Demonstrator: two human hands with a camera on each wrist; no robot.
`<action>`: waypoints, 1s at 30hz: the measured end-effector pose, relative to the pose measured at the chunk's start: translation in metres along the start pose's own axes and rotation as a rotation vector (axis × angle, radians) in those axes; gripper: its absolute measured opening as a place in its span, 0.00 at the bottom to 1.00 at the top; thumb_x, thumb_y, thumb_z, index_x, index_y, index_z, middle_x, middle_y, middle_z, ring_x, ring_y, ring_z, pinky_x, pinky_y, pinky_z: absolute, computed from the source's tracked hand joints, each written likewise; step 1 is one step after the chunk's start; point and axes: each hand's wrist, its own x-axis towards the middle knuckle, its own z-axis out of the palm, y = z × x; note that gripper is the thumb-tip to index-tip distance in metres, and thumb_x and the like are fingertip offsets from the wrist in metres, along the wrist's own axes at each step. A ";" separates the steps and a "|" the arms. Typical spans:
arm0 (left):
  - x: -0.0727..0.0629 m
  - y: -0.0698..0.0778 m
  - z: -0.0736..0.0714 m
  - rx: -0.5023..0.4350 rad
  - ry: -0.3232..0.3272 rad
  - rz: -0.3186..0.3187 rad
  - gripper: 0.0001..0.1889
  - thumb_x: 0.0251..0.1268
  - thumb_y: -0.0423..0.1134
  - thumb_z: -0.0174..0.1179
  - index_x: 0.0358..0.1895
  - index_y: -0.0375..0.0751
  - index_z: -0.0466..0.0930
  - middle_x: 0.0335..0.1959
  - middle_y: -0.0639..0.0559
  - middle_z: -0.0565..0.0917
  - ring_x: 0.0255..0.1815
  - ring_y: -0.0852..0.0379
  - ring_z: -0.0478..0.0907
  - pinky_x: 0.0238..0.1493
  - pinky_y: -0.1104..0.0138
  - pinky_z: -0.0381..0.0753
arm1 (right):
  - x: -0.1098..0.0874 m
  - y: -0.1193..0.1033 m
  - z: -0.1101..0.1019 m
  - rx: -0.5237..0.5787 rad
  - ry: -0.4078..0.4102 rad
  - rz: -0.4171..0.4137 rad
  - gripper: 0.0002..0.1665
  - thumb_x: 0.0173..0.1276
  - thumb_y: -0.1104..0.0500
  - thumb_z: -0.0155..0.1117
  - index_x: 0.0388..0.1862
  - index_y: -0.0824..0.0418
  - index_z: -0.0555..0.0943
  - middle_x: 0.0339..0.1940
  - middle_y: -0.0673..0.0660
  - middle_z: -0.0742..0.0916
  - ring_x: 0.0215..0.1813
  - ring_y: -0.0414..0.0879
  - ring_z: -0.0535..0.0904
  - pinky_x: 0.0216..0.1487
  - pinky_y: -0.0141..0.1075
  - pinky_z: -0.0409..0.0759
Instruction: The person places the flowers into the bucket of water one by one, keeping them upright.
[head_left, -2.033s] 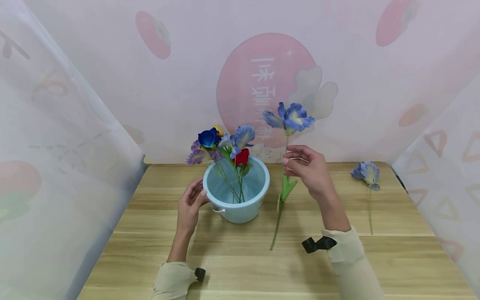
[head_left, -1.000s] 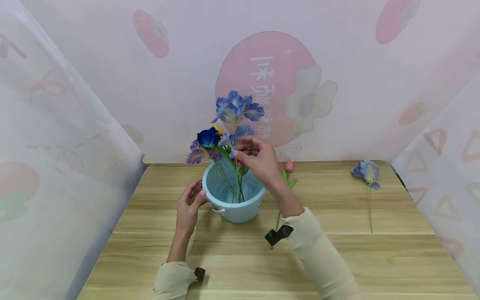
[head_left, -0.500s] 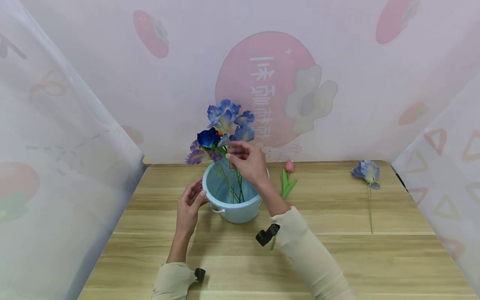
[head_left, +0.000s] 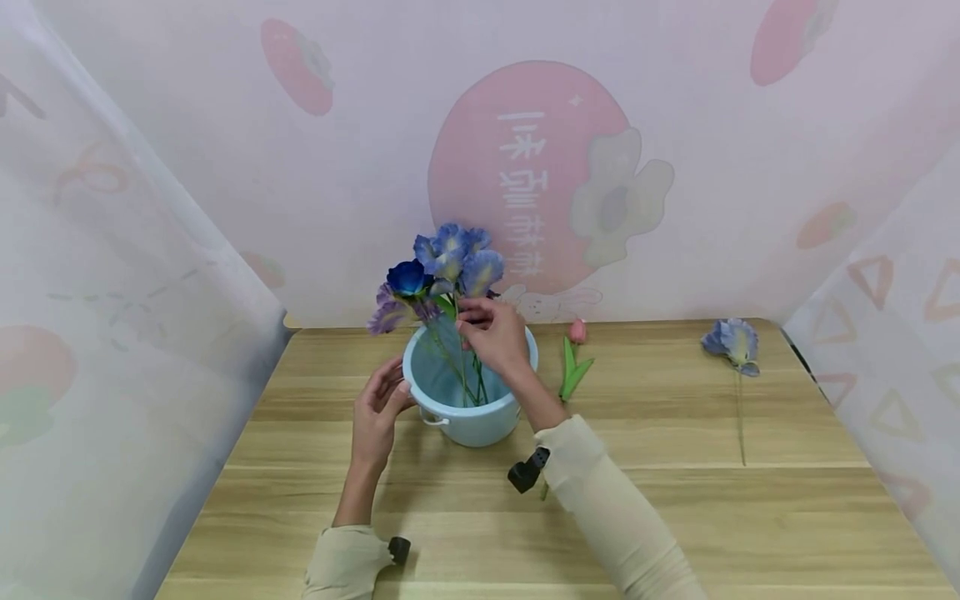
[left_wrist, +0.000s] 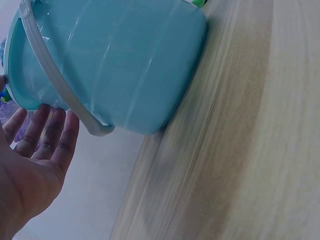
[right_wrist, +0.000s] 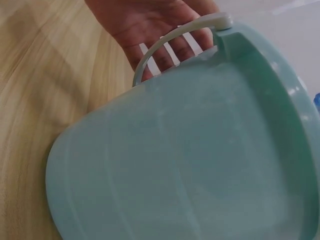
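In the head view my right hand (head_left: 497, 337) pinches the stem of a blue iris (head_left: 446, 250) over the light blue bucket (head_left: 480, 427); the stem runs down inside. My left hand (head_left: 377, 417) touches the bucket's left side at the rim, its fingers fairly straight in the left wrist view. A dark blue rose (head_left: 408, 278), a purple iris (head_left: 388, 312) and another blue iris (head_left: 482, 271) stand in the bucket. The right wrist view shows the bucket wall and my left hand (right_wrist: 150, 30) behind the handle (right_wrist: 175, 35); my right hand is out of that view.
A pink tulip (head_left: 577, 332) with green leaves lies right of the bucket, its stem partly hidden by my right arm. Farther right on the wooden table (head_left: 810, 533) lies a loose blue iris (head_left: 735, 343). A printed cloth (head_left: 360, 167) hangs behind.
My right hand has carried the blue iris left from above the tulip and lowered it into the bucket among the other flowers. The left hand has stayed at the rim.
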 end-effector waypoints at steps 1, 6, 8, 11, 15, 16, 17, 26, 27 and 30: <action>0.000 0.001 0.000 -0.002 0.001 0.001 0.23 0.82 0.32 0.58 0.75 0.33 0.74 0.68 0.32 0.81 0.62 0.52 0.86 0.50 0.68 0.93 | 0.000 0.000 0.000 -0.006 -0.003 0.005 0.19 0.73 0.68 0.70 0.62 0.64 0.87 0.48 0.64 0.92 0.45 0.63 0.91 0.41 0.48 0.95; 0.000 0.001 -0.001 0.001 0.006 0.001 0.23 0.82 0.32 0.59 0.75 0.34 0.74 0.67 0.33 0.81 0.61 0.53 0.86 0.50 0.68 0.93 | -0.002 0.001 0.000 -0.065 -0.018 0.033 0.19 0.73 0.67 0.71 0.61 0.62 0.88 0.47 0.63 0.93 0.43 0.60 0.92 0.42 0.52 0.95; 0.000 0.001 -0.001 0.000 0.008 0.001 0.23 0.82 0.32 0.59 0.75 0.34 0.74 0.68 0.33 0.81 0.62 0.53 0.86 0.49 0.68 0.93 | -0.002 0.001 -0.001 -0.085 -0.026 0.050 0.18 0.73 0.67 0.71 0.60 0.62 0.88 0.46 0.62 0.93 0.42 0.57 0.92 0.44 0.54 0.94; -0.001 0.001 0.000 -0.004 0.009 0.001 0.23 0.82 0.32 0.58 0.75 0.34 0.74 0.68 0.33 0.81 0.61 0.54 0.86 0.50 0.68 0.93 | -0.003 0.002 -0.001 -0.100 -0.035 0.064 0.17 0.74 0.66 0.70 0.60 0.62 0.88 0.46 0.61 0.93 0.39 0.53 0.92 0.45 0.55 0.94; -0.001 0.001 0.000 -0.002 0.013 0.000 0.23 0.82 0.32 0.59 0.75 0.33 0.74 0.67 0.34 0.81 0.61 0.54 0.86 0.49 0.68 0.93 | -0.003 0.002 -0.003 -0.111 -0.047 0.078 0.18 0.74 0.65 0.70 0.61 0.61 0.87 0.47 0.60 0.93 0.39 0.49 0.91 0.46 0.55 0.94; -0.001 0.001 0.000 -0.001 0.014 0.001 0.23 0.82 0.32 0.59 0.75 0.33 0.74 0.67 0.35 0.82 0.61 0.54 0.86 0.49 0.68 0.93 | -0.004 0.001 -0.003 -0.113 -0.049 0.081 0.18 0.74 0.65 0.71 0.62 0.61 0.87 0.47 0.60 0.93 0.40 0.49 0.91 0.46 0.54 0.94; -0.001 0.001 0.000 0.001 0.014 0.001 0.23 0.82 0.32 0.59 0.75 0.33 0.74 0.67 0.35 0.82 0.61 0.54 0.86 0.49 0.68 0.93 | -0.004 0.001 -0.004 -0.112 -0.051 0.082 0.18 0.74 0.64 0.71 0.62 0.61 0.87 0.48 0.60 0.93 0.41 0.49 0.91 0.46 0.54 0.94; -0.001 0.001 0.001 0.005 0.009 0.003 0.23 0.82 0.32 0.58 0.75 0.33 0.74 0.68 0.35 0.81 0.62 0.51 0.86 0.50 0.68 0.93 | -0.012 -0.007 -0.016 -0.119 -0.049 0.067 0.20 0.72 0.62 0.74 0.62 0.59 0.87 0.50 0.59 0.92 0.48 0.52 0.91 0.38 0.37 0.92; -0.001 0.001 0.001 0.006 0.009 0.003 0.23 0.82 0.32 0.58 0.75 0.33 0.74 0.68 0.34 0.81 0.63 0.51 0.86 0.50 0.68 0.93 | -0.014 -0.008 -0.017 -0.112 -0.049 0.065 0.20 0.72 0.62 0.74 0.62 0.59 0.87 0.50 0.59 0.92 0.48 0.52 0.91 0.39 0.37 0.92; -0.001 0.001 0.001 0.004 0.007 0.005 0.23 0.82 0.32 0.58 0.75 0.33 0.74 0.68 0.31 0.80 0.63 0.50 0.86 0.50 0.68 0.93 | -0.017 -0.008 -0.022 -0.090 -0.052 0.050 0.20 0.72 0.62 0.74 0.63 0.60 0.87 0.51 0.60 0.92 0.49 0.53 0.91 0.43 0.42 0.94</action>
